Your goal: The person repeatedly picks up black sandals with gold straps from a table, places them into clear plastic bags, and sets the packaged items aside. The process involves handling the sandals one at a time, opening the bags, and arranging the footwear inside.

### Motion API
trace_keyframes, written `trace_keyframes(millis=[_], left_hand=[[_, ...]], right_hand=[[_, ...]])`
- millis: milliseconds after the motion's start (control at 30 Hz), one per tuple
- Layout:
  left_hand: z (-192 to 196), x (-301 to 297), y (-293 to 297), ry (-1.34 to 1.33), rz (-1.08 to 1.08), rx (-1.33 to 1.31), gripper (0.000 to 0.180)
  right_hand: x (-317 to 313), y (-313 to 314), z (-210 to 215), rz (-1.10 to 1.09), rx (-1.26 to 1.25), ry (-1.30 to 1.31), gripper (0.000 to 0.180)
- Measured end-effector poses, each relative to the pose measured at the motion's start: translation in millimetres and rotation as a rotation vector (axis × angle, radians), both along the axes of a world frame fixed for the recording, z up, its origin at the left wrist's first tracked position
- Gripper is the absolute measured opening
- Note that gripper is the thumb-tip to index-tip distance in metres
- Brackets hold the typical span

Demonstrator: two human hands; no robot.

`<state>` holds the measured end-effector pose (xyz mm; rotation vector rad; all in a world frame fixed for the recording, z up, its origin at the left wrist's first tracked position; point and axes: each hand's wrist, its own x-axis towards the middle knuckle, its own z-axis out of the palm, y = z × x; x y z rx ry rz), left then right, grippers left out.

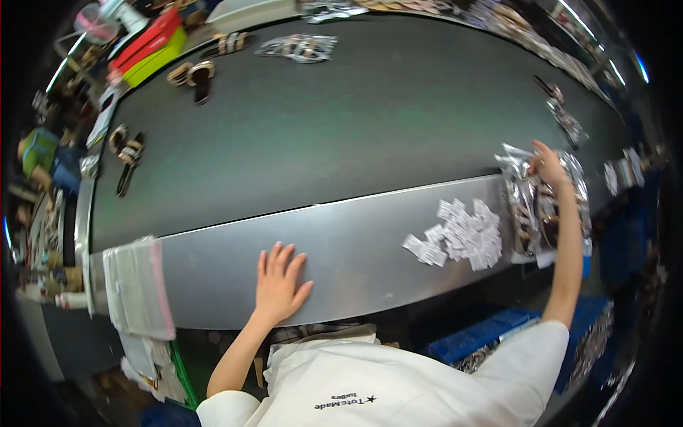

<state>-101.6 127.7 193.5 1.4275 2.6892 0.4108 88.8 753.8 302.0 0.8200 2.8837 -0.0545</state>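
Observation:
My left hand (279,283) lies on the bare metal ledge (348,256) with its fingers spread and nothing in it. At the right, my arm reaches out over a pile of sandals in clear plastic bags (525,210). Above the far end of that pile is my right hand (548,165), its index finger stretched out and apart from the others. It is close to the shiny plastic, and I see nothing held in it. Left of the bagged sandals, small white printed paper slips (466,235) lie in a loose heap.
Beyond the ledge runs a dark conveyor belt (320,121), carrying loose sandals (130,156) and a bagged pair (299,48). A stack of clear plastic bags (135,288) hangs over the ledge's left end. Blue crates (484,334) stand below at right. Another person (43,156) is far left.

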Motion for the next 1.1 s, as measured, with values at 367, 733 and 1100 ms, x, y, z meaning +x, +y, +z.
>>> trace_keyframes(millis=[367,733,1100], left_hand=[[-13.5,-12.7,-6.2,-0.019,0.009,-0.032,0.055],[-12.9,-31.2,-17.9,-0.283,0.046,0.097,0.042],[-35.7,109.9,-181.5,-1.134,0.368,-0.184,0.020]], right_hand=[[-236.1,-228.0,34.8,0.468,-0.439,0.591,0.036],[-652.1,-345.2,-149.3,0.460,-0.744,0.659,0.056],[-875.9,-492.1,-133.0,0.208,-1.144,0.646,0.046]])
